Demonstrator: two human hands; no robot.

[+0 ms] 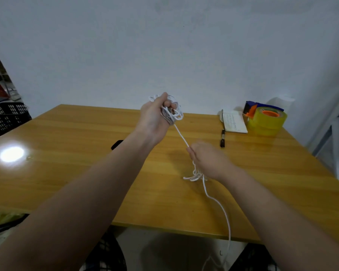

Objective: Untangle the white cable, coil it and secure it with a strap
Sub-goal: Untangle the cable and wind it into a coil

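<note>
My left hand (155,116) is raised above the table and grips a bundle of white cable (173,112) wound in loops around its fingers. One taut strand runs from the bundle down to my right hand (207,159), which pinches it lower and nearer to me. Below my right hand a small tangle of cable (195,176) lies on the table, and the loose end trails over the front edge toward the floor. A small black object (116,144), possibly the strap, lies on the table behind my left forearm, mostly hidden.
The wooden table (67,173) stands against a white wall. At the back right are a yellow tape roll in a dispenser (266,119), a small notebook (234,122) and a black pen (222,138). A black crate (6,116) stands off the left side.
</note>
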